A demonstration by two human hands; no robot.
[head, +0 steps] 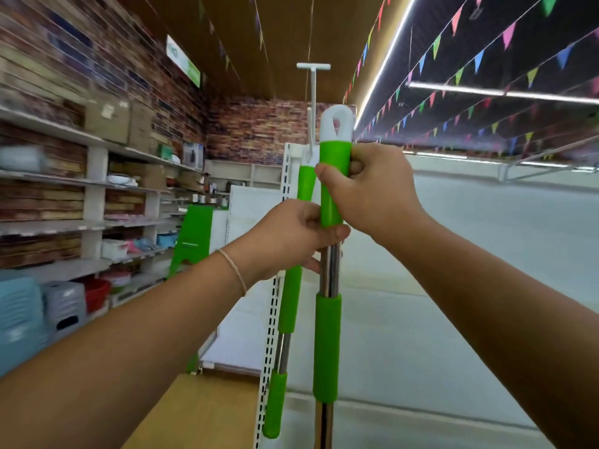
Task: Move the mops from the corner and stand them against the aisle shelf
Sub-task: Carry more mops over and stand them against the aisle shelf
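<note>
The nearer mop handle (327, 345) wears bright green sleeves over shiny steel, capped by a white loop. The second mop handle (289, 299) shows the same green. The wall (256, 124) carries a red-brown brick pattern. Multicoloured pennants (479, 59) cross the ceiling, and pale blue tubs (19, 306) sit stacked.

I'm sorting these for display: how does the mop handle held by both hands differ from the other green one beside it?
The held mop handle stands nearly upright, while the second mop handle tilts against the shelf upright. The right hand grips the held one's top sleeve and the left hand wraps its steel part; how the second is held is unclear. The held one's white looped cap shows clearly. Both have green sleeves on steel.
</note>
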